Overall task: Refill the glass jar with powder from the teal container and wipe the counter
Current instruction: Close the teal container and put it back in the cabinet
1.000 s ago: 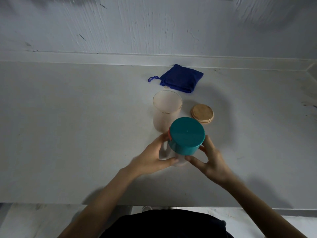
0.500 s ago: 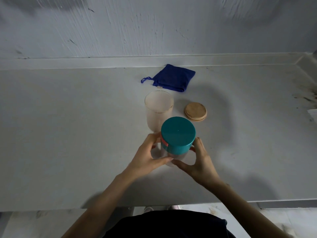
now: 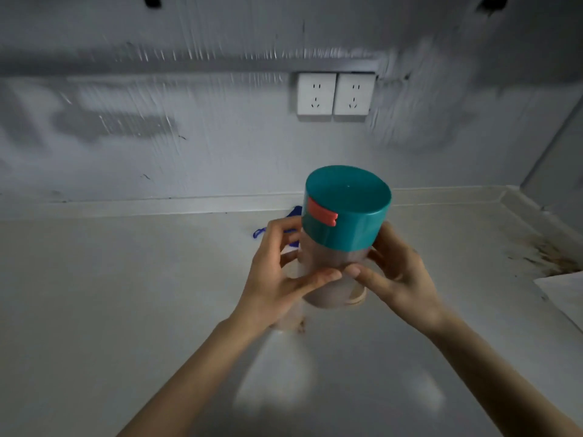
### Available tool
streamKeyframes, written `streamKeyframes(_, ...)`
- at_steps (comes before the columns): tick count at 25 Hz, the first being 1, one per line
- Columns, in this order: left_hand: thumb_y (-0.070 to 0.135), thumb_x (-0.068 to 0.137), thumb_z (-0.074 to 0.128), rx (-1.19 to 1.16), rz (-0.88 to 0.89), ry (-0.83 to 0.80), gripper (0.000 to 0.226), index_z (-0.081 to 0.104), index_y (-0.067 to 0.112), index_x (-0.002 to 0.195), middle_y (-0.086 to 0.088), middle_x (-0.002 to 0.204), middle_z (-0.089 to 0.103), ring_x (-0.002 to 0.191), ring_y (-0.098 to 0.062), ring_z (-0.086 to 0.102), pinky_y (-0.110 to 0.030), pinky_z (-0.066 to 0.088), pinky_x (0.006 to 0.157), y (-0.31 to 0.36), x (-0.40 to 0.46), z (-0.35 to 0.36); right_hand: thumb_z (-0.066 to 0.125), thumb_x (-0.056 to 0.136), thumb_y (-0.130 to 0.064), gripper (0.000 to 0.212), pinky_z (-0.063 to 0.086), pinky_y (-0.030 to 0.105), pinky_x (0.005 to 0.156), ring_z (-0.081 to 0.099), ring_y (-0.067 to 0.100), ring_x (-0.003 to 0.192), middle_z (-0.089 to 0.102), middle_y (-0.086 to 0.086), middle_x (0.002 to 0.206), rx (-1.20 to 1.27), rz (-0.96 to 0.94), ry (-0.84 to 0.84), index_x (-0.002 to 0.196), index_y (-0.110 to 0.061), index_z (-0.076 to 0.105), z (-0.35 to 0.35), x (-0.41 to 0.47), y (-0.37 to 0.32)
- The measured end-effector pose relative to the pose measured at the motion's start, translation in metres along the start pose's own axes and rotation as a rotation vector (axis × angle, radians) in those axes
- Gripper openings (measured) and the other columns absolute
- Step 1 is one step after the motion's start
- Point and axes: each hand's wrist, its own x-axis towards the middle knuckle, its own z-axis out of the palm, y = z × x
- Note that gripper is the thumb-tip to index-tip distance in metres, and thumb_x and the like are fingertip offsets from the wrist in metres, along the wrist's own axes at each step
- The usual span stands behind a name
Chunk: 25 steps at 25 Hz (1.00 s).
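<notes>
Both hands lift the teal container clear of the tabletop, its long axis close to upright with the top tipped slightly toward the far edge. The left hand wraps its fingers around the clear body from the left, thumb across the front; the right hand grasps the same body from the right, thumb meeting the other's below the teal lid, which is on, its orange latch facing the left hand, the nearer one to it. The glass jar cannot be made out behind the container and hands. A blue cloth peeks out toward the far edge. The lid likely has to open before any pouring
</notes>
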Motion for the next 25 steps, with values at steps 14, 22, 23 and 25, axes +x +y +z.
streamKeyframes(14, 0.052, 0.059, 0.073, 0.077, 0.064, 0.078, 0.054, 0.039, 0.044, 0.100, 0.032, 0.110, 0.045, 0.107, 0.001, 0.051, -0.011, 0.048, 0.085, 0.047, 0.000, -0.032, 0.064, 0.070, -0.054, 0.080, 0.048, 0.029, 0.093, 0.052, 0.014, 0.119, 0.056, -0.005, 0.125, 0.052, -0.088, -0.033, 0.133, -0.013, 0.037, 0.021, 0.022, -0.050)
streamKeyframes(22, 0.053, 0.054, 0.066, 0.076, 0.029, 0.100, 0.055, 0.039, 0.046, 0.102, 0.027, 0.115, 0.047, 0.113, -0.002, 0.049, -0.012, 0.049, 0.084, 0.049, -0.085, -0.027, 0.067, 0.068, -0.052, 0.075, 0.050, 0.024, 0.086, 0.055, 0.013, 0.113, 0.059, -0.009, 0.119, 0.081, -0.010, -0.074, 0.129, -0.020, 0.041, 0.050, -0.050, -0.065)
streamKeyframes(23, 0.054, 0.054, 0.065, 0.071, 0.017, 0.114, 0.056, 0.039, 0.045, 0.103, 0.026, 0.116, 0.047, 0.113, -0.003, 0.049, -0.014, 0.050, 0.085, 0.049, -0.097, -0.023, 0.067, 0.068, -0.054, 0.074, 0.050, 0.026, 0.087, 0.055, 0.014, 0.113, 0.059, -0.007, 0.120, 0.080, -0.010, -0.089, 0.129, -0.020, 0.041, 0.052, -0.060, -0.066)
streamKeyframes(25, 0.053, 0.054, 0.065, 0.073, -0.015, 0.134, 0.057, 0.039, 0.044, 0.103, 0.023, 0.117, 0.047, 0.113, -0.005, 0.050, -0.016, 0.050, 0.086, 0.050, -0.123, -0.013, 0.064, 0.069, -0.056, 0.077, 0.050, 0.029, 0.091, 0.055, 0.017, 0.114, 0.057, -0.001, 0.122, 0.081, -0.004, -0.105, 0.130, -0.014, 0.040, 0.055, -0.083, -0.068)
